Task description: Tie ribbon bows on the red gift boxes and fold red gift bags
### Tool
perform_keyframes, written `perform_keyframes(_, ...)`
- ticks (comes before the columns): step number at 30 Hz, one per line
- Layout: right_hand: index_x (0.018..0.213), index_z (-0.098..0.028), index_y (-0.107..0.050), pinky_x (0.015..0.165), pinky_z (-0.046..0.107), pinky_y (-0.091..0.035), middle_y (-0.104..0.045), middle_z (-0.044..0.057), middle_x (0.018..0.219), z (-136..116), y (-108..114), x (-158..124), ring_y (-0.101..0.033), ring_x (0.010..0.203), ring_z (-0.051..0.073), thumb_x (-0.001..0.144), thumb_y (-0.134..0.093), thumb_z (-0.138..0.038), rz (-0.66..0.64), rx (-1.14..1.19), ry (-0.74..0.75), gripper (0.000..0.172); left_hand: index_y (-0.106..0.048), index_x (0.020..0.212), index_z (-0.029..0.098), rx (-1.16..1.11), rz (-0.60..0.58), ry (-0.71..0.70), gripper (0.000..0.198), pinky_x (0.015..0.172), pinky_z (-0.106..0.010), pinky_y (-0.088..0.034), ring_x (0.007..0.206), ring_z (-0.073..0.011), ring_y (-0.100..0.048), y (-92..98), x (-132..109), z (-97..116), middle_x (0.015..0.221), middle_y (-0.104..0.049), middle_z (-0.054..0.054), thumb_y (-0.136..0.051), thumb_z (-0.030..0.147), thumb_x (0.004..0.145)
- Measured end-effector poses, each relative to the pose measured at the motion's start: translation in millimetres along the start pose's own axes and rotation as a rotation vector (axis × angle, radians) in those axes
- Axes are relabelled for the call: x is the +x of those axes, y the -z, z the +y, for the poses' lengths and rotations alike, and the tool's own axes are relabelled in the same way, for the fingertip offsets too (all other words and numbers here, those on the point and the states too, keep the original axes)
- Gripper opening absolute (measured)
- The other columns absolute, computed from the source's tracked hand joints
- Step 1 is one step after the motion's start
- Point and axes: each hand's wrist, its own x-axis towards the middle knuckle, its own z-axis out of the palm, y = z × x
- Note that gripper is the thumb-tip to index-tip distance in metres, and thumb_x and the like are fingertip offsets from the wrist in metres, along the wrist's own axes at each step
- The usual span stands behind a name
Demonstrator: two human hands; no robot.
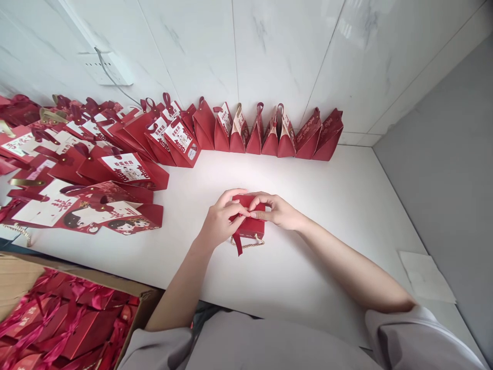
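Observation:
A small red gift box (254, 227) with a twisted cream cord handle (252, 243) lies on the white table in front of me. My left hand (223, 218) bends over its left side, fingers pinched near the middle of the top. From the right, my right hand (277, 210) meets it there, thumb and forefinger pressed together. A dark red ribbon (238, 244) hangs from under my left fingers over the near edge of the box. The fingers cover the part of the ribbon between them, so its knot or loop cannot be made out.
A row of red gift bags (221, 136) stands along the tiled wall, with many more bags (127, 172) crowded at the left. At lower left, a cardboard box (144, 303) holds red ribboned boxes (90, 326). A white sheet (427, 277) lies near the right edge.

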Motion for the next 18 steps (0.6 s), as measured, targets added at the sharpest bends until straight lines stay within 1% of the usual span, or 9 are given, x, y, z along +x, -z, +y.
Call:
perform_keyframes(2,0.086,-0.021,-0.069,0.098,0.039,-0.045,-0.061,0.007,0.127,-1,0,0,-0.059,0.114,0.022,0.080,-0.073,-0.044,0.008,0.013,0.006,0.024,-0.067,0.082,0.023,-0.007,-0.022,0.021,0.014,0.091,-0.036,-0.055,0.094,-0.0154,-0.067,2.0,1,3,0.127,-0.058,-0.004,-0.057,0.016,0.089)
perform_keyframes(4,0.085,-0.020,-0.070,0.101,0.040,-0.044,-0.061,0.007,0.129,-1,0,0,-0.059,0.115,0.023,0.080,-0.074,-0.042,0.013,0.022,0.014,0.023,-0.063,0.089,0.023,-0.019,-0.015,0.061,0.009,0.092,-0.036,-0.054,0.105,-0.0186,-0.064,4.4,3,7,0.119,-0.061,-0.005,-0.059,0.015,0.086)
perform_keyframes(6,0.084,-0.020,-0.071,0.102,0.041,-0.043,-0.060,0.008,0.132,-1,0,0,-0.058,0.117,0.023,0.079,-0.075,-0.042,0.008,0.029,0.013,0.022,-0.057,0.094,0.022,-0.006,0.008,0.116,0.014,0.089,-0.036,-0.053,0.108,-0.0206,-0.061,7.3,4,11,0.113,-0.061,-0.006,-0.063,0.016,0.082)
perform_keyframes(7,0.084,-0.020,-0.072,0.102,0.041,-0.043,-0.059,0.008,0.133,-1,0,-1,-0.058,0.118,0.024,0.079,-0.075,-0.042,0.005,0.030,0.009,0.023,-0.055,0.092,0.022,0.020,0.012,0.140,0.017,0.089,-0.037,-0.052,0.107,-0.0213,-0.061,9.1,4,12,0.112,-0.061,-0.006,-0.064,0.016,0.080)
perform_keyframes(11,0.084,-0.020,-0.072,0.103,0.043,-0.042,-0.060,0.009,0.132,-2,1,-1,-0.057,0.119,0.025,0.079,-0.075,-0.042,0.002,0.019,-0.004,0.023,-0.051,0.079,0.021,0.132,-0.045,0.175,0.013,0.098,-0.043,-0.045,0.110,-0.0237,-0.058,15.7,1,14,0.115,-0.059,-0.006,-0.063,0.016,0.078)
perform_keyframes(14,0.084,-0.020,-0.071,0.101,0.043,-0.044,-0.060,0.009,0.133,-3,2,-2,-0.059,0.117,0.025,0.081,-0.073,-0.039,-0.008,0.018,0.002,0.020,-0.051,0.077,0.021,0.107,-0.053,0.194,0.011,0.101,-0.043,-0.044,0.113,-0.0238,-0.057,17.8,-4,14,0.118,-0.059,-0.006,-0.059,0.014,0.080)
perform_keyframes(16,0.085,-0.020,-0.071,0.099,0.042,-0.045,-0.059,0.008,0.134,-3,3,-2,-0.059,0.116,0.024,0.081,-0.072,-0.036,-0.013,0.010,0.005,0.017,-0.053,0.081,0.021,0.068,-0.064,0.208,0.009,0.100,-0.042,-0.045,0.115,-0.0238,-0.056,17.7,-7,14,0.118,-0.060,-0.006,-0.059,0.014,0.080)
perform_keyframes(17,0.085,-0.020,-0.070,0.099,0.042,-0.045,-0.059,0.007,0.135,-3,3,-2,-0.059,0.116,0.024,0.082,-0.072,-0.035,-0.015,0.004,0.008,0.015,-0.054,0.086,0.022,0.044,-0.070,0.213,0.010,0.100,-0.042,-0.046,0.115,-0.0236,-0.056,17.3,-8,15,0.119,-0.060,-0.005,-0.059,0.014,0.080)
perform_keyframes(18,0.085,-0.021,-0.070,0.099,0.041,-0.046,-0.059,0.007,0.134,-3,2,-2,-0.059,0.116,0.024,0.082,-0.071,-0.034,-0.015,-0.001,0.011,0.013,-0.056,0.093,0.023,0.018,-0.073,0.216,0.016,0.100,-0.041,-0.046,0.115,-0.0232,-0.056,16.8,-8,15,0.119,-0.061,-0.005,-0.059,0.014,0.080)
